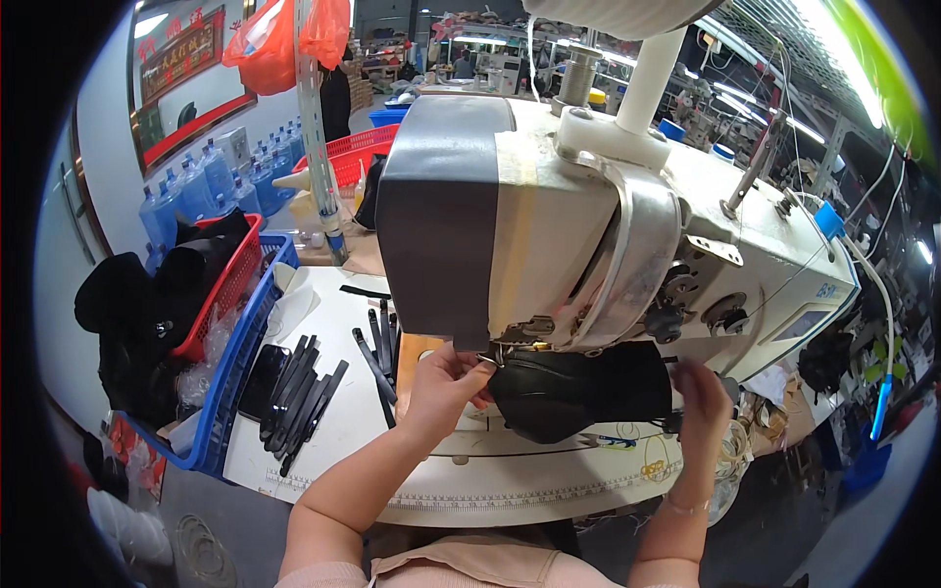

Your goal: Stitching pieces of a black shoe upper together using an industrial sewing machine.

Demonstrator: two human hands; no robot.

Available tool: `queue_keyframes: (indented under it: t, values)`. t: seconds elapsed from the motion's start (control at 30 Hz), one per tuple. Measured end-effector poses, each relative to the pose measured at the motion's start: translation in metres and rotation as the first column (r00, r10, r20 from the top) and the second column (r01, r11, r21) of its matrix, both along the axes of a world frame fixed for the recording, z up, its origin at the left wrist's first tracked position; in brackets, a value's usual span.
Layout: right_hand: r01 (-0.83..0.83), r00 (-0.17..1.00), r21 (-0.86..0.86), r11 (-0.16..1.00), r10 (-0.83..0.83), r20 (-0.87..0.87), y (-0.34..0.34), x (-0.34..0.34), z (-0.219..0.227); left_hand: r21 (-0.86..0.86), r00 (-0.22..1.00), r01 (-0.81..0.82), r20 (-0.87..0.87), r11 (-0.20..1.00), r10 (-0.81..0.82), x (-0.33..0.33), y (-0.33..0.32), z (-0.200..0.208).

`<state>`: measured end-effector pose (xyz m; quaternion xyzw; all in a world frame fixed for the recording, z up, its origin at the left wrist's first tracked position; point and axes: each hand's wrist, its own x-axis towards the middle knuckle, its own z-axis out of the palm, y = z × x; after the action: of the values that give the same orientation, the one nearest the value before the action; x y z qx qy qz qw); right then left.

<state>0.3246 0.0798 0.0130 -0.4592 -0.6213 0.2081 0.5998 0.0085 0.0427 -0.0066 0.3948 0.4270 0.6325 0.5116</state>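
A black leather-like piece (580,394) lies under the needle area of a large white and grey sewing machine (549,225). My left hand (453,382) is closed at the piece's left edge, thumb and fingers pinching it close to the presser foot. Beside the right end of the piece is my right hand (702,397), its fingers curled but smeared by motion. Whether it grips anything I cannot make out. Part of the piece is hidden behind the machine head.
Black strips (302,397) lie on the white table (392,495) at left, beside a dark phone (265,380). A blue crate (221,421) and a red basket (230,284) with black pieces stand farther left. Thread snips (610,442) rest in front of the machine.
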Motion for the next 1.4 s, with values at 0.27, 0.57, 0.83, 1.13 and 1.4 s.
queue_keyframes:
  t: [0.27,0.57,0.83,1.13,1.4]
  values:
    - [0.396,0.722,0.501,0.769,-0.598,0.347,-0.003,0.039,-0.022,-0.011,1.000,0.016,0.026,1.000,-0.016,-0.001,0.002,0.002]
    - [0.395,0.723,0.573,0.718,-0.628,0.288,0.003,0.028,-0.064,-0.006,1.000,0.009,0.014,1.000,-0.009,-0.001,0.003,-0.001]
    - [0.398,0.701,0.606,0.688,-0.655,0.283,0.007,0.028,-0.065,-0.008,1.000,0.010,0.026,1.000,-0.009,0.000,0.004,-0.004]
    - [0.401,0.705,0.605,0.688,-0.653,0.276,0.006,0.027,-0.064,-0.002,1.000,0.001,0.029,1.000,-0.001,0.002,0.002,-0.005]
    - [0.439,0.605,0.654,0.616,-0.741,0.292,-0.002,0.018,-0.051,-0.027,1.000,-0.016,0.015,1.000,0.016,0.003,0.001,-0.002]
